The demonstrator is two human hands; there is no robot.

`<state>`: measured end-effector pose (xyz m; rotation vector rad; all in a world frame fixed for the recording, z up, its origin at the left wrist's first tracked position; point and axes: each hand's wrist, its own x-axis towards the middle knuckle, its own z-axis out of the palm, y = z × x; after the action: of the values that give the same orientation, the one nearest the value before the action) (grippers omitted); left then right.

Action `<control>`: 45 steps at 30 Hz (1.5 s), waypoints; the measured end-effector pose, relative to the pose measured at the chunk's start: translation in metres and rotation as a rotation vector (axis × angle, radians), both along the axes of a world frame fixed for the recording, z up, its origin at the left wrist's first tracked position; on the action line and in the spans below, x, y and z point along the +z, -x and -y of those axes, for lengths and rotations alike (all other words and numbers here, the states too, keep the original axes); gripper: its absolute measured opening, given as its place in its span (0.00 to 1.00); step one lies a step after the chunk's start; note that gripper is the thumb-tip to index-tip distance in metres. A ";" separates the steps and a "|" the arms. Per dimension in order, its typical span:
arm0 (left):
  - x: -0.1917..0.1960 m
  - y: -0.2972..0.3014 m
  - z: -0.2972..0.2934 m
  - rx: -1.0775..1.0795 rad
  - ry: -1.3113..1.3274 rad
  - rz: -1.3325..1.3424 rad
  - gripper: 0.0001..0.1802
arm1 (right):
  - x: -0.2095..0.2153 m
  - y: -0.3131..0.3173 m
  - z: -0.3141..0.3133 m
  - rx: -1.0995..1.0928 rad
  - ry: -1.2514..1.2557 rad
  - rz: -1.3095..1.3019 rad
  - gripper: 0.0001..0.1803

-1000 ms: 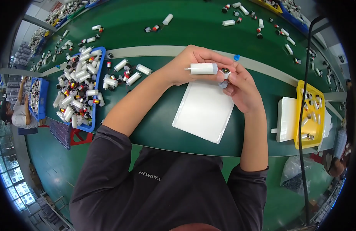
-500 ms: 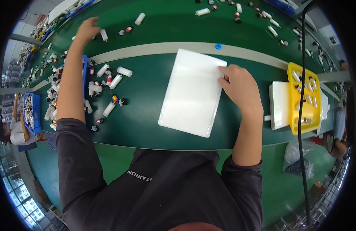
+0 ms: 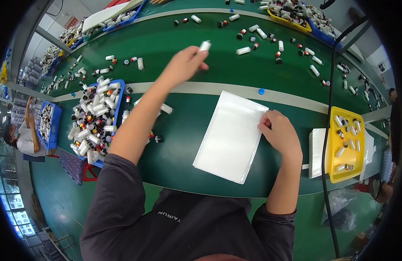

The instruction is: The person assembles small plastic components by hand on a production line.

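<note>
Over the green belt my left hand [image 3: 182,66] is closed, pinching a small white plastic cylinder [image 3: 205,45] at the fingertips. My right hand [image 3: 280,132] has thumb and fingers closed on the upper right edge of a white plastic bag [image 3: 231,137]. The bag lies flat on the green table in front of me; it looks like the top of a thin stack. Several loose white cylinders [image 3: 166,108] and dark-capped pieces lie partly hidden behind my left forearm.
A blue bin [image 3: 119,93] heaped with white cylinders and black-and-red pieces stands at the left. On the right is a yellow tray [image 3: 360,163] beside more white bags [image 3: 316,152]. A pale rail [image 3: 296,100] divides table from belt; a black cable [image 3: 326,187] hangs at the right.
My left hand has swung right along the belt and now holds a white cylinder. My right hand stays at the bag's edge. The whole view has shifted, showing more of the far side.
</note>
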<state>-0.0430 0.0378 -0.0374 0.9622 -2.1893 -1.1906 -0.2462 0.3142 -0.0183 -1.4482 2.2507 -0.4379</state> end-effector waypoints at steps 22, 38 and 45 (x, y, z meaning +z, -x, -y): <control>-0.014 0.045 -0.106 -0.138 -0.956 -0.285 0.27 | -0.007 0.010 0.011 -0.304 0.690 0.370 0.08; -0.002 0.031 -0.112 -0.342 -0.777 -0.427 0.29 | -0.044 -0.047 0.030 -0.035 0.823 0.311 0.28; 0.000 0.028 -0.108 -0.340 -0.681 -0.450 0.25 | -0.040 -0.034 0.030 -0.001 1.018 0.165 0.19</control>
<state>-0.0705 0.1460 -0.0370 0.4700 -1.6356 -2.1523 -0.2124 0.2843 -0.0580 -1.7175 1.9284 -1.8062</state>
